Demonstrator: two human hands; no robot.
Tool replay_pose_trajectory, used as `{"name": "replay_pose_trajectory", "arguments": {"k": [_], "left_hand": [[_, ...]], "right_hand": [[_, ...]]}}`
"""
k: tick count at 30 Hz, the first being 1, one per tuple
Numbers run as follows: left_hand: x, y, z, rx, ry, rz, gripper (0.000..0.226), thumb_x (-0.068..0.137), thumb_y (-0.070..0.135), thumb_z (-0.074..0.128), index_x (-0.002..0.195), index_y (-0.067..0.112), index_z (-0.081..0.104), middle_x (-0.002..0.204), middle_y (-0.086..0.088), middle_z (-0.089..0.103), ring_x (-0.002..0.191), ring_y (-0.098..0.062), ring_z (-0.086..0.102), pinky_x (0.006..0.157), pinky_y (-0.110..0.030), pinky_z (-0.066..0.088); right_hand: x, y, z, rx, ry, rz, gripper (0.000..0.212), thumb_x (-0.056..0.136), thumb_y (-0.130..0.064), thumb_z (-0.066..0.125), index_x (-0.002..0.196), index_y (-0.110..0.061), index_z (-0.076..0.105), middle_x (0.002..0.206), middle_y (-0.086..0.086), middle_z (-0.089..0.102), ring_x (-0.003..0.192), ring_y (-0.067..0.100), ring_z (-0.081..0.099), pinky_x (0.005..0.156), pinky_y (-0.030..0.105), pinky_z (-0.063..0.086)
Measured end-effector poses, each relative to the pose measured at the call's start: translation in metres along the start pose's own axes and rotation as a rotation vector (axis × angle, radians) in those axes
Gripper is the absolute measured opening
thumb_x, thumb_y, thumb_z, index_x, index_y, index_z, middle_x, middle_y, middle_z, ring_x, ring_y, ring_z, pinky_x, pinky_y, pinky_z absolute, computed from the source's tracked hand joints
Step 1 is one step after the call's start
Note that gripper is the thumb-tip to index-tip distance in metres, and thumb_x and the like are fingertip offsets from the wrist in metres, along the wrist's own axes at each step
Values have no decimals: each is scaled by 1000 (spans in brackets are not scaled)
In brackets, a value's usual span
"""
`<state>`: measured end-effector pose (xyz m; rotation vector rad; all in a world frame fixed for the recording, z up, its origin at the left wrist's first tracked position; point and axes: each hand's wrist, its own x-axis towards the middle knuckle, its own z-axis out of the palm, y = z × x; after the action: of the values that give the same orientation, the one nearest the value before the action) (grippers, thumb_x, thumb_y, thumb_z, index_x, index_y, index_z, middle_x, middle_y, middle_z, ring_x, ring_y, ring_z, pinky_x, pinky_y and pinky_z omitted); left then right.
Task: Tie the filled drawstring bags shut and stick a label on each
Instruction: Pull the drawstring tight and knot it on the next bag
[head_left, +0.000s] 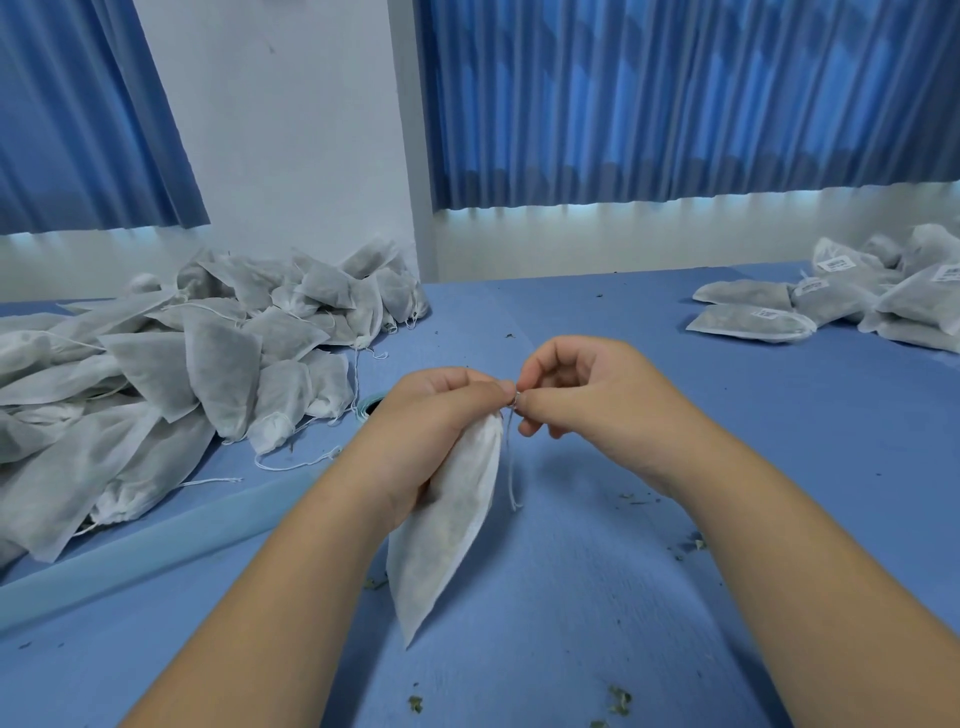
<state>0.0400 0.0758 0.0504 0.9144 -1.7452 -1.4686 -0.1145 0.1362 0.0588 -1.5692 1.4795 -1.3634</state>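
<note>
The gathered neck of a filled white non-woven drawstring bag (457, 499) is gripped by the left hand (436, 410) while its thin white cord (511, 457) is pinched by the right hand (571, 384), apparently for knotting.

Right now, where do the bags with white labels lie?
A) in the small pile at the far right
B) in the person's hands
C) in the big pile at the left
A: white labels show only on the bags of the right pile; the left pile shows none.
</note>
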Motion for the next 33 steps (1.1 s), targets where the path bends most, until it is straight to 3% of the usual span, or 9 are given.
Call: {"name": "replay_pose_trajectory", "arguments": {"k": [6, 13, 16, 20, 23, 29, 33], "left_hand": [[1, -3, 2, 80, 77, 60, 20, 80, 35, 74, 66, 23, 68, 61, 5, 48, 60, -14, 41, 63, -31, 33], [1, -4, 4, 159, 101, 107, 24, 86, 32, 70, 63, 25, 67, 63, 10, 56, 56, -4, 48, 61, -23, 37], [1, -4, 4, 182, 95, 102, 23, 87, 32, 69, 65, 24, 66, 63, 11, 55, 57, -3, 48, 62, -23, 37], [1, -4, 4, 194, 89, 99, 23, 87, 32, 68, 66, 23, 67, 60, 13, 55, 56, -4, 47, 62, -24, 37], [2, -5, 4, 214, 93, 117, 22, 88, 31, 69, 67, 23, 66, 60, 13, 55, 58, -6, 47, 62, -24, 38], [1, -6, 6, 279, 147, 186, 24, 87, 30, 70, 63, 27, 65, 63, 18, 57, 54, 2, 47, 60, -21, 36], [2, -7, 6, 304, 168, 229, 18, 86, 28, 69, 69, 23, 68, 68, 16, 61, 61, 2, 51, 60, -15, 38]], "right_hand": [[1, 4, 0, -81, 38, 27, 12, 82, -4, 64, 79, -14, 68, 63, -3, 68, 65, 9, 65, 61, 25, 48], [1, 5, -1, -109, 36, 54, 15, 80, -6, 62, 74, -17, 70, 60, -6, 67, 59, 2, 63, 56, 16, 49], [3, 7, -1, -121, 48, 49, 12, 79, -7, 63, 77, -17, 68, 61, -6, 67, 64, 8, 67, 62, 26, 50], [4, 8, 0, -169, 66, 26, 16, 78, -8, 62, 77, -23, 69, 59, -8, 66, 80, 29, 68, 68, 39, 51], [3, 8, 1, -207, 66, 28, 20, 77, -11, 62, 73, -27, 72, 63, -5, 69, 82, 33, 67, 71, 46, 55], [3, 10, 0, -253, 56, 65, 12, 77, -20, 64, 71, -27, 71, 62, -9, 69, 75, 22, 69, 65, 34, 51], [3, 10, -2, -237, 33, 95, 11, 79, -24, 64, 70, -25, 71, 63, -8, 69, 73, 21, 68, 65, 35, 50]]}}
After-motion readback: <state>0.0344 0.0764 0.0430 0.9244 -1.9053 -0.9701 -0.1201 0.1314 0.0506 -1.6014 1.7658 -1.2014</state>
